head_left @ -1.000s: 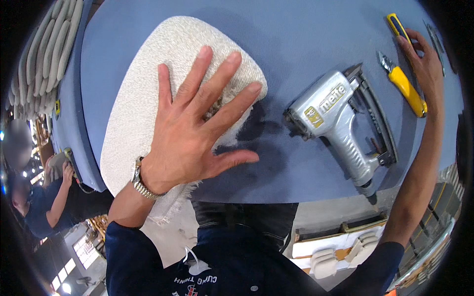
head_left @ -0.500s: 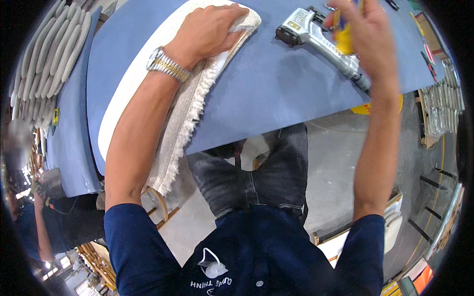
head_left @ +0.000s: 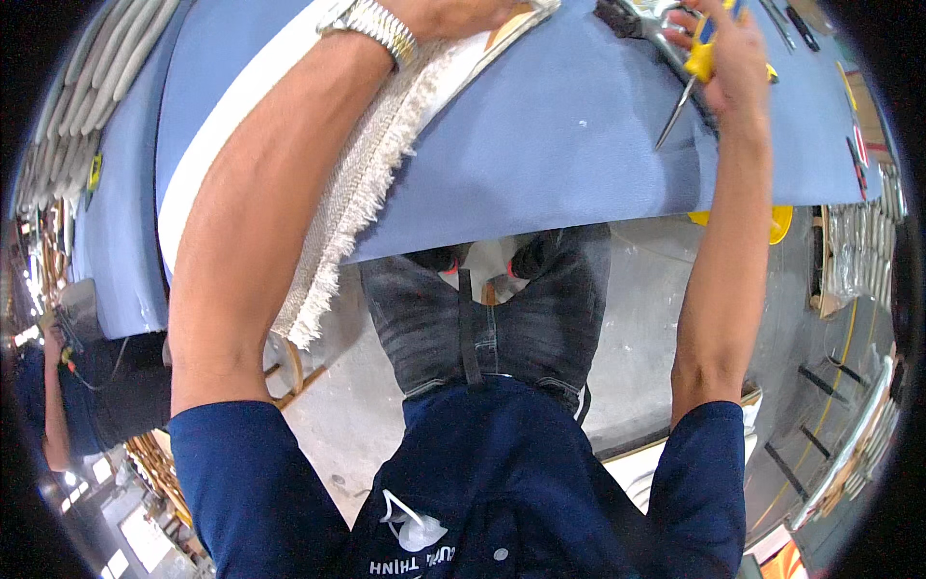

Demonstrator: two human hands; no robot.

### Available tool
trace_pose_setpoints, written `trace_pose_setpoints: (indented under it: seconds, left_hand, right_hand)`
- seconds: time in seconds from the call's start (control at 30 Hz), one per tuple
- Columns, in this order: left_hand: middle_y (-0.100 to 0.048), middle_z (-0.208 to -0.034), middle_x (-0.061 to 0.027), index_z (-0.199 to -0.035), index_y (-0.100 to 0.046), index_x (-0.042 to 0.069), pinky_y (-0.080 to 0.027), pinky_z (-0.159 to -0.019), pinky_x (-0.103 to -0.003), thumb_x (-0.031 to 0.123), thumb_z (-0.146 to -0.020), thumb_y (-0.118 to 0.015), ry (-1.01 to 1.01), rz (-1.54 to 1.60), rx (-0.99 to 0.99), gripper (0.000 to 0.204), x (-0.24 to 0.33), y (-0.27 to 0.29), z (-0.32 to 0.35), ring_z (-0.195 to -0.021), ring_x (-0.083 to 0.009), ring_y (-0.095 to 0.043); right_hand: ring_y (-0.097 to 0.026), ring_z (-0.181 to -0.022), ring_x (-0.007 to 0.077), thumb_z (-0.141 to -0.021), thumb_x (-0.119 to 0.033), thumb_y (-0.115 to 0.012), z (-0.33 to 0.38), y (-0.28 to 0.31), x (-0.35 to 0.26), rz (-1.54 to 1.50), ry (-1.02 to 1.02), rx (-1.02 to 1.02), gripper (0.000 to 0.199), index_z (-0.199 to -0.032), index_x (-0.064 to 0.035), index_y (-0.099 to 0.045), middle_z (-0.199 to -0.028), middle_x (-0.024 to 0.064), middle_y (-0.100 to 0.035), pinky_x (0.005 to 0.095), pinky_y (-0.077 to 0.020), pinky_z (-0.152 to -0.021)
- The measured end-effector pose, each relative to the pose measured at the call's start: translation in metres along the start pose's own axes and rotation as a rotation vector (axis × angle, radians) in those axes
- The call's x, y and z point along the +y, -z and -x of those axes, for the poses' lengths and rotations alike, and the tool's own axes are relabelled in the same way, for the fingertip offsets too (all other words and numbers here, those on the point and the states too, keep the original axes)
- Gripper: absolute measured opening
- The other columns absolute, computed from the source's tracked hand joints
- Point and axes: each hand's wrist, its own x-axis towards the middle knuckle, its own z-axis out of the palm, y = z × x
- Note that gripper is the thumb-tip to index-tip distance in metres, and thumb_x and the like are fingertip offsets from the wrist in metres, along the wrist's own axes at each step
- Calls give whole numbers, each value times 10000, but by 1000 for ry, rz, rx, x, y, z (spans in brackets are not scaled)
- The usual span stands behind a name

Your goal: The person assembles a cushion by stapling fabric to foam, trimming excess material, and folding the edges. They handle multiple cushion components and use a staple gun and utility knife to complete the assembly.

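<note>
My right hand [head_left: 739, 72] is closed around a screwdriver [head_left: 702, 60] with a yellow and blue handle. Its thin metal shaft points down and left, over the table. Beneath and beside that hand lies a silver staple gun [head_left: 632, 17], partly cut off by the top edge. My left hand [head_left: 453, 13], with a metal watch at the wrist, grips the far end of a long cushion panel [head_left: 217, 145]; its upper part is out of frame. The panel has a white face and beige woven fabric [head_left: 352, 193] with a frayed edge along its right side.
The blue-covered table [head_left: 540, 145] ends just before my legs. Stacks of grey cushions [head_left: 101, 77] stand at the left, wrapped bundles [head_left: 858, 251] at the right. Hand tools [head_left: 803, 29] lie at the table's far right. Another person's arm [head_left: 53, 386] shows at the far left.
The view has shifted, so the table and panel sit higher in the picture. My right hand has turned, and the screwdriver's shaft now shows. My left hand stays on the panel.
</note>
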Motion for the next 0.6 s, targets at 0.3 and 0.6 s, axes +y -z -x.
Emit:
trace_pose_setpoints:
  seconds: [0.3, 0.6]
  left_hand:
    - [-743, -1010, -233, -1173, -743, 50, -572, -869, -453, 223, -854, -718, -59, -13, -5, 363, -4, -1, -19, -924, -374, -723]
    - [-739, -973, -228, -1166, -740, 80, -568, -822, -466, 245, -837, -713, -8, 97, 16, 369, -2, 0, -18, -902, -385, -718]
  right_hand:
    - [-516, -477, 105, -984, -145, -652, -22, -60, -1, -271, 360, -45, 140, -914, -111, -535, -672, 6, -537, 260, -433, -409]
    - [-466, -399, 87, -993, -177, -673, -22, -93, 6, -317, 624, -210, 232, -814, -115, -539, -582, -18, -503, 249, -384, -352]
